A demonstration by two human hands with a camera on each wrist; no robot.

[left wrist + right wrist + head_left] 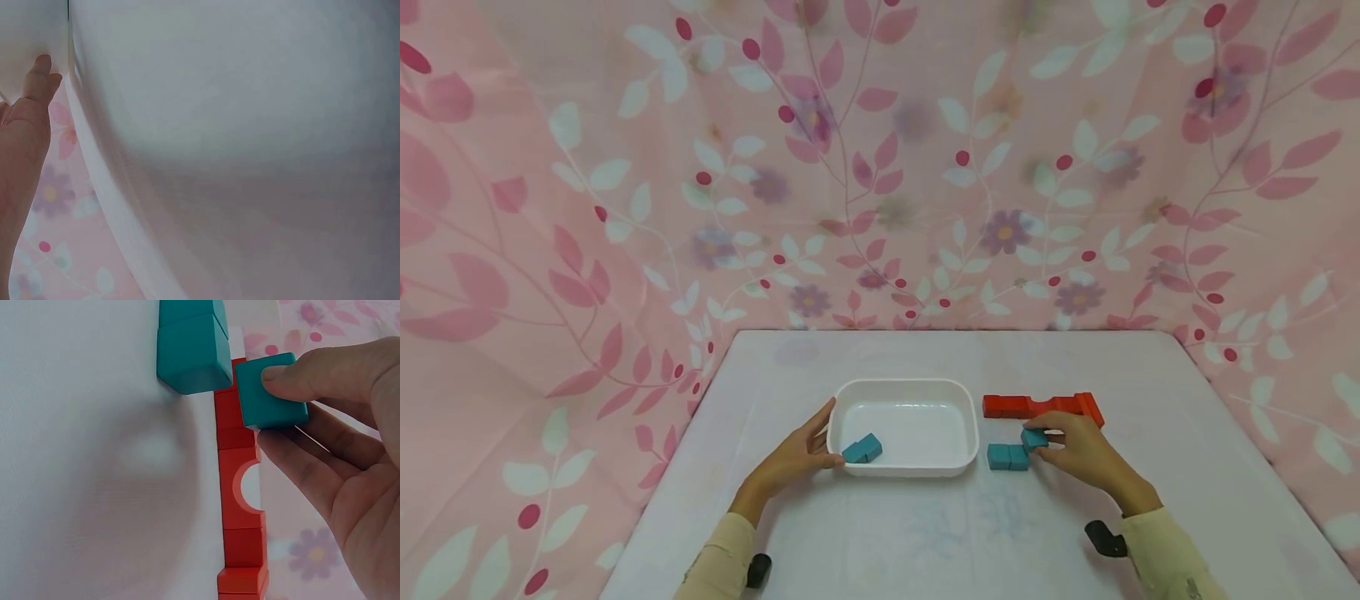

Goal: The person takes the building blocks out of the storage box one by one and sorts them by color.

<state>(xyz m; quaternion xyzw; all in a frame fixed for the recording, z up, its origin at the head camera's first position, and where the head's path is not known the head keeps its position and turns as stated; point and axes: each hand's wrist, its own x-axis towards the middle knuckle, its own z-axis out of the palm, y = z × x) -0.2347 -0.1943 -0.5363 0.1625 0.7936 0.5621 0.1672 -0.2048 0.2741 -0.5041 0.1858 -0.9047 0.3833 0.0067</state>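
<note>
My right hand (1086, 450) pinches a teal block (272, 394) between thumb and fingers. Just left of it in the head view, a pair of teal blocks (1007, 457) lies side by side on the table. My left hand (793, 458) holds the left end of a white tray (910, 470), its thumb at the near corner and its fingers along the side wall. Inside that tray, two teal blocks (862, 448) lie in the near left corner. The left wrist view catches only part of the left hand (31, 119) against a pale surface.
Behind the teal blocks runs a row of red blocks (1009, 407), one with a half-round notch (232, 487). A white cloth covers the table (880, 542). Floral fabric (880, 167) hangs behind and at both sides.
</note>
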